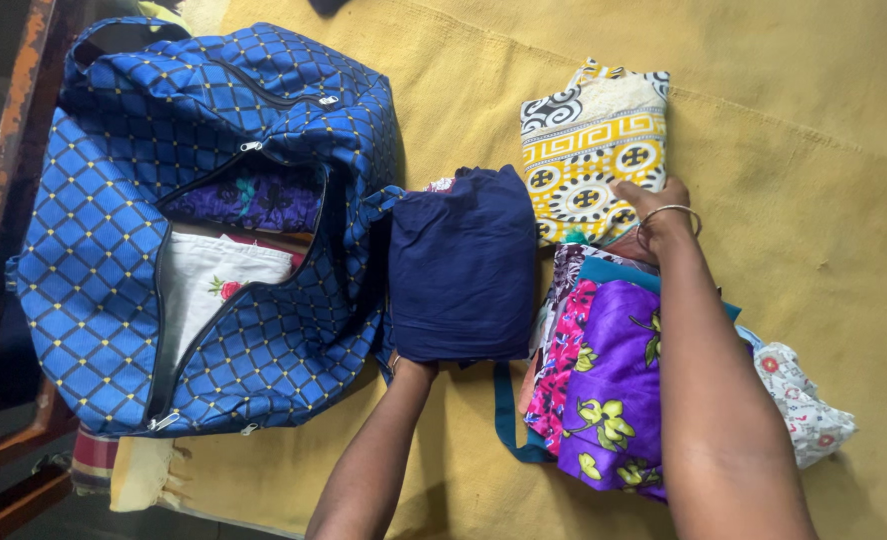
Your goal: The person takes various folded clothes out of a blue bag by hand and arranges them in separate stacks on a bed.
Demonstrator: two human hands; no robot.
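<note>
My left hand point(413, 369) is almost wholly hidden under a folded navy blue cloth point(461, 265), which it holds up beside the open bag. The bag point(94, 250) is a blue duffel with a yellow diamond pattern. It lies unzipped at the left, with a white flowered cloth point(214, 290) and a purple cloth point(254, 200) inside. My right hand point(646, 199), a thin bangle on its wrist, grips the near edge of a folded yellow, black and white patterned cloth point(594, 140). Under my right forearm lies a stack of folded clothes topped by a purple floral one point(614, 390).
Everything rests on a mustard-yellow sheet point(814, 120) that covers the surface. A white cloth with red flowers point(804, 400) sticks out at the right of the stack. A rusty metal frame point(4, 150) runs along the left edge, with a striped cloth point(94, 460) below the bag.
</note>
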